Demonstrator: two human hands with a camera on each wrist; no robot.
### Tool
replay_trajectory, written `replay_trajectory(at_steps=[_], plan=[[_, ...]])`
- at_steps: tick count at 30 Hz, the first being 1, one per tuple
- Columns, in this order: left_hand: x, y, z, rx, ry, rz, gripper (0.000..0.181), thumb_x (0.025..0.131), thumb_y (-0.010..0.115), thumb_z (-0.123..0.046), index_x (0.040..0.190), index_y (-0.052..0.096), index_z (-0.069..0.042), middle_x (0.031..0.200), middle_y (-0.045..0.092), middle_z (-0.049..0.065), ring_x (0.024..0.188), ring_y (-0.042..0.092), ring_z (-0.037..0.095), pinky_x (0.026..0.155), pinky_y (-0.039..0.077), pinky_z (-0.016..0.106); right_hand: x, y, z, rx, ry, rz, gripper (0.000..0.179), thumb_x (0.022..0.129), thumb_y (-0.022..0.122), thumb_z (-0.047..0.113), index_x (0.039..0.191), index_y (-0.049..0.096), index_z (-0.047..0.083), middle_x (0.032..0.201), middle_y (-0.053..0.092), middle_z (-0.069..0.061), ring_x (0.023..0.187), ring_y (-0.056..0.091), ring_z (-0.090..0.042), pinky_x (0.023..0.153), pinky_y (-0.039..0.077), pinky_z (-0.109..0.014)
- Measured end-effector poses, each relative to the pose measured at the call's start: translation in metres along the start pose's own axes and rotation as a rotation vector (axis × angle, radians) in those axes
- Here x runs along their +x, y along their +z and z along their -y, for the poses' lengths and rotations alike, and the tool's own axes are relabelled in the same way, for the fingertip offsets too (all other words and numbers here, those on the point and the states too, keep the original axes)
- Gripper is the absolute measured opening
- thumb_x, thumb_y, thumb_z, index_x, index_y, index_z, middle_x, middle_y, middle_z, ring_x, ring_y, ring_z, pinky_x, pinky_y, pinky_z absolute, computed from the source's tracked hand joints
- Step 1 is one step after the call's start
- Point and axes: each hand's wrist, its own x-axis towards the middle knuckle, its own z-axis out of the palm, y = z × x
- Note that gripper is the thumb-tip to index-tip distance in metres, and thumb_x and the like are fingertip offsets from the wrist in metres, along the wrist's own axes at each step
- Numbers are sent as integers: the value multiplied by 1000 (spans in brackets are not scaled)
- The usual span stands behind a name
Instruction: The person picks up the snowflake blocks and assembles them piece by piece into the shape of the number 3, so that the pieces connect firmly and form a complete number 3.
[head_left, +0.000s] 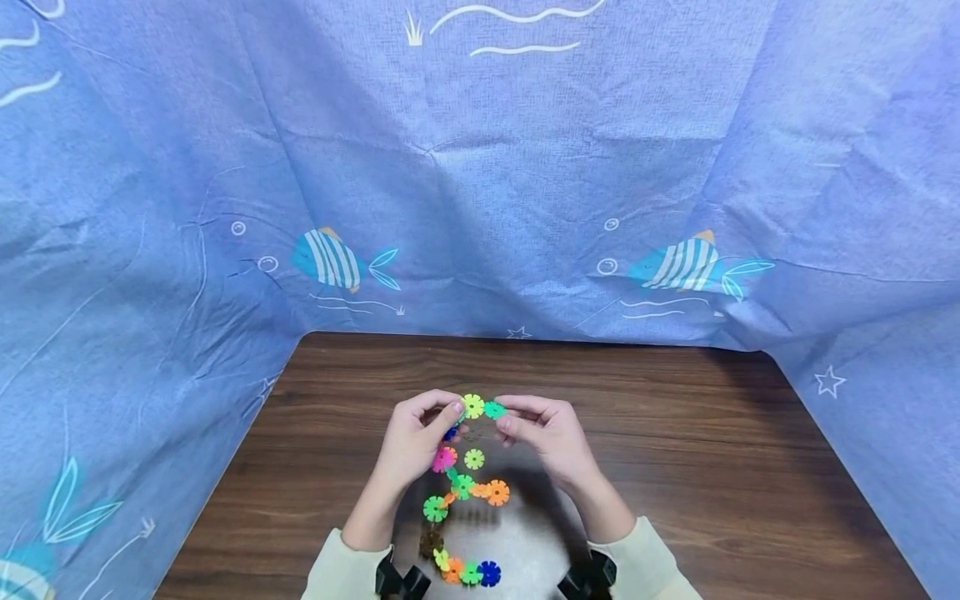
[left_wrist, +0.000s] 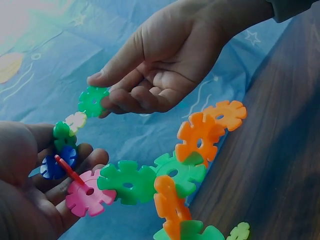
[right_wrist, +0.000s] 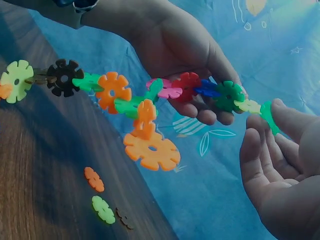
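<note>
A chain of slotted, flower-shaped plastic discs hangs from my hands over the table. My left hand (head_left: 420,427) grips its upper part at a dark green disc (right_wrist: 229,96), beside a blue disc (left_wrist: 59,163). The thumb and fingers of my right hand (head_left: 551,429) pinch a green disc (left_wrist: 93,102) at the chain's end, where it meets a yellow disc (head_left: 472,407). Below the left hand come red (right_wrist: 186,86) and pink (left_wrist: 90,193) discs, then green ones with an orange side branch (head_left: 497,492). The lower end curves to a dark blue disc (head_left: 490,573).
On the wooden table (head_left: 675,467) lie a loose yellow-green disc (right_wrist: 103,209), an orange disc (right_wrist: 94,179) and a brown disc (right_wrist: 124,218). A blue cloth (head_left: 510,183) printed with fish surrounds the table's back and sides.
</note>
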Motion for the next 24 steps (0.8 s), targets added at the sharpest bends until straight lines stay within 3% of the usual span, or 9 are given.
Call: replay_trajectory(at_steps=[5,11,16,24], plan=[[0,0,1,4,22,18,20,101,67,-17,105,74,1,88,73,24,70,73,15,67,62,46,-1,0,1,-32,-5,43,32,96,71,7,123,68,-11,90,78,-4,77,73,-13,71,62,-34],[0,1,2,-4,58,26,20,102,66,-15,106,75,2,86,73,25,70,73,17,65,62,37,0,1,-2,-11,0,56,33,97,70,7,124,67,-12,89,77,-9,77,74,-14,74,63,-35],[0,2,3,14,68,6,19,101,67,-14,105,78,1,87,74,25,74,73,14,70,61,30,0,0,-5,0,-15,73,32,97,69,2,123,65,-15,89,77,-2,76,73,-13,74,63,-34],[-1,4,4,44,37,-12,17,101,67,-15,103,80,-4,88,75,25,78,74,31,71,60,27,0,1,-7,52,9,71,35,97,68,1,125,61,-19,89,76,-3,77,74,-12,74,63,-33]])
